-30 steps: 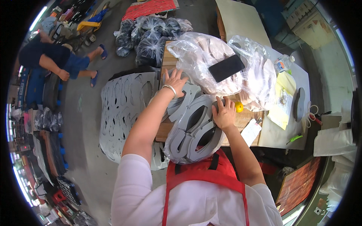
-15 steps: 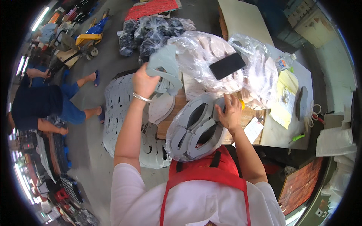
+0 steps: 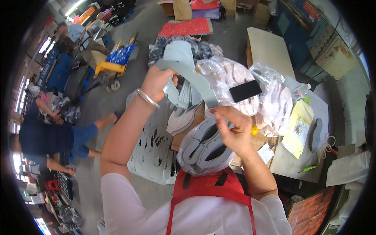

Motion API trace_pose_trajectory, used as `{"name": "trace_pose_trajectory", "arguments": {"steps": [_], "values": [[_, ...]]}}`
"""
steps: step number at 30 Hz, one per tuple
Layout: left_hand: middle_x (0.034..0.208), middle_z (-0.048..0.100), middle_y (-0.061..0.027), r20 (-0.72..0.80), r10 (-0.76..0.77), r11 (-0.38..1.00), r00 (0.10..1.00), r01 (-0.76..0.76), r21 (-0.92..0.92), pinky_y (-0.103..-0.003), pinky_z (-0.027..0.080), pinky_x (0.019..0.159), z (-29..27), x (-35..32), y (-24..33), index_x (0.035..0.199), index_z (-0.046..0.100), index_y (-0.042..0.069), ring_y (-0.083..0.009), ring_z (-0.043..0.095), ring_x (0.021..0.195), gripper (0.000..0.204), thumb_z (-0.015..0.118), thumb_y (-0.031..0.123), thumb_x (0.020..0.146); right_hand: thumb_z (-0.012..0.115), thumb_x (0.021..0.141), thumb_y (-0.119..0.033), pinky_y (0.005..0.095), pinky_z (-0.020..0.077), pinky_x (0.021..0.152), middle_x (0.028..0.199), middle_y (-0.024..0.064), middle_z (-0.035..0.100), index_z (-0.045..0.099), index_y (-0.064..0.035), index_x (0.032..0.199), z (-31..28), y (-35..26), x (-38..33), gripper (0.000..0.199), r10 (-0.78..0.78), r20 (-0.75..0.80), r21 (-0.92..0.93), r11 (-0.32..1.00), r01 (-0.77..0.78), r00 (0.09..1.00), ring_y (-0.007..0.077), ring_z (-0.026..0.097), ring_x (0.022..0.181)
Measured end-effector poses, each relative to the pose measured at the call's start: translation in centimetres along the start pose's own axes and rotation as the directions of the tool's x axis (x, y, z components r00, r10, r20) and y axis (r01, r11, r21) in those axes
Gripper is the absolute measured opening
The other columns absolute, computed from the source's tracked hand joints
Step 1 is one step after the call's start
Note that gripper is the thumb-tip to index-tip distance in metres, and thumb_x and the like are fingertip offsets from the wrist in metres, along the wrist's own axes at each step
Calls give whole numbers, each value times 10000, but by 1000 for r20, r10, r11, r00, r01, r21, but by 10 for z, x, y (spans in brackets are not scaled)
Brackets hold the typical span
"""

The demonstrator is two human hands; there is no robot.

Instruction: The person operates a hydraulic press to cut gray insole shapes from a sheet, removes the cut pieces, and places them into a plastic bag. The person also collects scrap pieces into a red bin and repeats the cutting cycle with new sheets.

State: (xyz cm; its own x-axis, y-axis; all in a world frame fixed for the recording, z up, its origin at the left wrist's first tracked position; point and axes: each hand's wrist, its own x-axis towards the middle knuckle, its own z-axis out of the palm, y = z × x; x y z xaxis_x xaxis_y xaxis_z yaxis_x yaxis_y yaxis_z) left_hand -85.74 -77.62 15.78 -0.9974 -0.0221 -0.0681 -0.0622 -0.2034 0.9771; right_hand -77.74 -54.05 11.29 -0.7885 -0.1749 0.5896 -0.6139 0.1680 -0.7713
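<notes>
- My left hand (image 3: 159, 81) pinches thin, curved grey sheets (image 3: 179, 53).
- From there, their long strip (image 3: 197, 81) slants right and toward me, ending by my right hand (image 3: 237, 128); its pinch I cannot tell.

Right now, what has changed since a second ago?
The left hand has lifted the loose grey pieces upward off the table; the right hand has left the bagged grey pieces and is now by the lifted pieces' lower tip. The phone still lies on the clear bag.
</notes>
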Motion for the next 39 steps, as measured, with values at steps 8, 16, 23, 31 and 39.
{"name": "trace_pose_trajectory", "arguments": {"steps": [8, 16, 23, 31, 39], "values": [[797, 583, -20, 207, -96, 994, 974, 104, -24, -254, 453, 585, 61, -47, 4, 967, 616, 23, -109, 549, 652, 146, 601, 17, 821, 747, 720, -71, 353, 512, 673, 908, 148, 648, 641, 10, 1010, 18, -36, -17, 320, -106, -90, -194, 977, 87, 990, 304, 632, 747], [1017, 577, -66, 448, -120, 948, 886, 235, -213, -325, 481, 803, 100, -84, 5, 1169, 508, 11, -167, 564, 904, 284, 535, 18, 886, 788, 647, -82, 364, 473, 655, 910, 142, 628, 631, 26, 1034, 1, -36, -41, 431, -227, -276, -342, 932, 125, 934, 306, 574, 773], [925, 537, -63, 585, -34, 951, 810, 206, -230, -354, 437, 761, 92, -90, 1, 1165, 503, 25, -186, 496, 810, 503, 540, 459, 913, 825, 601, -108, 345, 462, 659, 897, 119, 616, 642, 14, 982, 5, -61, -60, 440, -296, -364, -415, 900, 130, 883, 278, 565, 771], [986, 541, -33, 567, 25, 906, 823, 221, -361, -356, 442, 821, 62, -102, -18, 1267, 462, 50, -138, 513, 850, 561, 604, 432, 882, 719, 775, -61, 273, 462, 703, 905, 79, 586, 528, -12, 1022, 32, -82, -79, 316, 226, -391, 251, 959, -133, 892, 176, 565, 806], [1062, 599, -93, 659, 169, 893, 733, 170, -417, -452, 482, 889, 18, -105, -12, 1180, 535, 37, -201, 587, 923, 333, 581, 227, 910, 601, 907, -103, 231, 455, 622, 802, 16, 588, 557, -26, 1088, -73, -45, -124, 202, 370, -577, 444, 890, -101, 728, 77, 533, 694]]}}
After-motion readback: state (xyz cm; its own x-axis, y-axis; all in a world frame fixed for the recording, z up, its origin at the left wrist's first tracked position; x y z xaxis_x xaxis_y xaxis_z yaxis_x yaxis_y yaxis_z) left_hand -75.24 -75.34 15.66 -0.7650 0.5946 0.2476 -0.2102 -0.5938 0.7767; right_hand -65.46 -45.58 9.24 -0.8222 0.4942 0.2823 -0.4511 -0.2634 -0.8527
